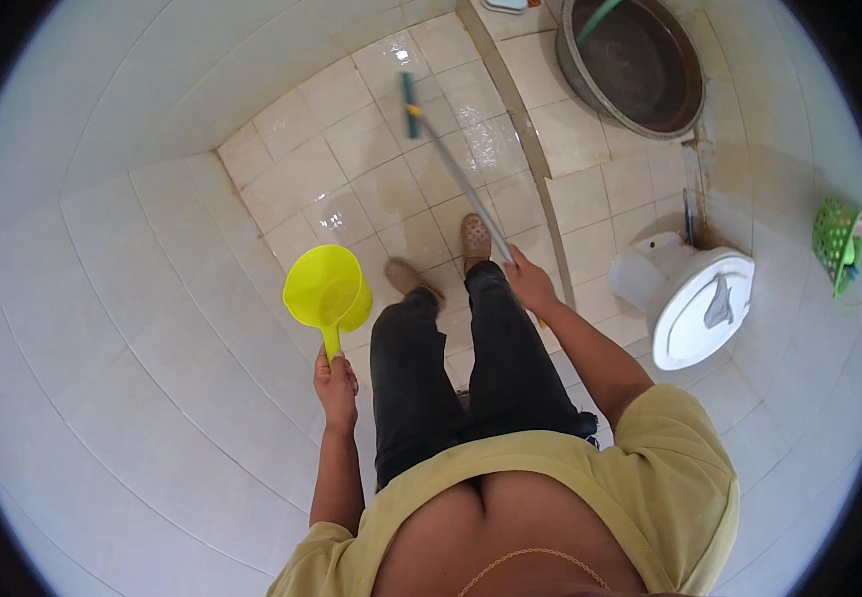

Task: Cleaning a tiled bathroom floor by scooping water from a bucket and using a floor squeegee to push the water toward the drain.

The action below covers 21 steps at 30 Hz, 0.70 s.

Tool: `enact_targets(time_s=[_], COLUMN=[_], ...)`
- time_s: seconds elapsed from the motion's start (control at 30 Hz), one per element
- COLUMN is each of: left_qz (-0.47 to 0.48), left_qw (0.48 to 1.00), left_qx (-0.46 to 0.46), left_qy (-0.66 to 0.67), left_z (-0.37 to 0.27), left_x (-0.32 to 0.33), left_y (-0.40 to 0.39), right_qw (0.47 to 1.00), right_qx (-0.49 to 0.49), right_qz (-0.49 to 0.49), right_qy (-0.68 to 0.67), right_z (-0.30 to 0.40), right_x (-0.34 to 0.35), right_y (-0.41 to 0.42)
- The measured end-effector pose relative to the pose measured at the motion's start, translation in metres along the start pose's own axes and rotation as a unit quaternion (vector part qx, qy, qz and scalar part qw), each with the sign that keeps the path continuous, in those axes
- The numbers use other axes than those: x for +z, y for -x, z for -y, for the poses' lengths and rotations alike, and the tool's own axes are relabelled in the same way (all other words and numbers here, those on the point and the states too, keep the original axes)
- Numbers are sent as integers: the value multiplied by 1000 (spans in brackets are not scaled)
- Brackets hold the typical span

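My left hand grips the handle of a yellow plastic water dipper, whose bowl holds what looks like a little water. My right hand is closed around the grey pole of a long-handled floor brush. At the pole's far end, the brush's green head with a yellow joint is over the wet tiled floor. Bristles under the head cannot be made out.
A large round tub of dark water with a green hose stands at the upper right, beyond a raised tile ledge. A white toilet has its lid down with a grey cloth-like patch on it. A green basket hangs on the right wall.
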<state>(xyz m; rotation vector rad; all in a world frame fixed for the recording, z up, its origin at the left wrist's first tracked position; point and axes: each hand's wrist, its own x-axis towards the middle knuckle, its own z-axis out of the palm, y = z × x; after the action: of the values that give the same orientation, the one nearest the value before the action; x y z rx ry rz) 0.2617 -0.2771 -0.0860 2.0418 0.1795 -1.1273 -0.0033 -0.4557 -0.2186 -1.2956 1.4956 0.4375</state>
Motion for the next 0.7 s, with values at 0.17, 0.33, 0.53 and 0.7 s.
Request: enact_targets(time_s=[0.17, 0.33, 0.53, 0.7], left_qz=[45, 89, 102, 119], left_qw=[996, 987, 977, 967], left_qx=[-27, -20, -13, 34], left_qy=[-74, -133, -185, -222], left_z=[-26, -58, -122, -169], left_x=[-6, -40, -104, -122], left_y=[-25, -79, -146, -186], right_qw=[992, 995, 988, 962], right_qx=[-125, -95, 33, 222], right_qz=[24, 9, -149, -137], right_qy=[-6, 22, -17, -82], right_z=[105, 144, 43, 9], right_x=[47, 98, 151, 193], right_y=[-91, -152, -78, 32])
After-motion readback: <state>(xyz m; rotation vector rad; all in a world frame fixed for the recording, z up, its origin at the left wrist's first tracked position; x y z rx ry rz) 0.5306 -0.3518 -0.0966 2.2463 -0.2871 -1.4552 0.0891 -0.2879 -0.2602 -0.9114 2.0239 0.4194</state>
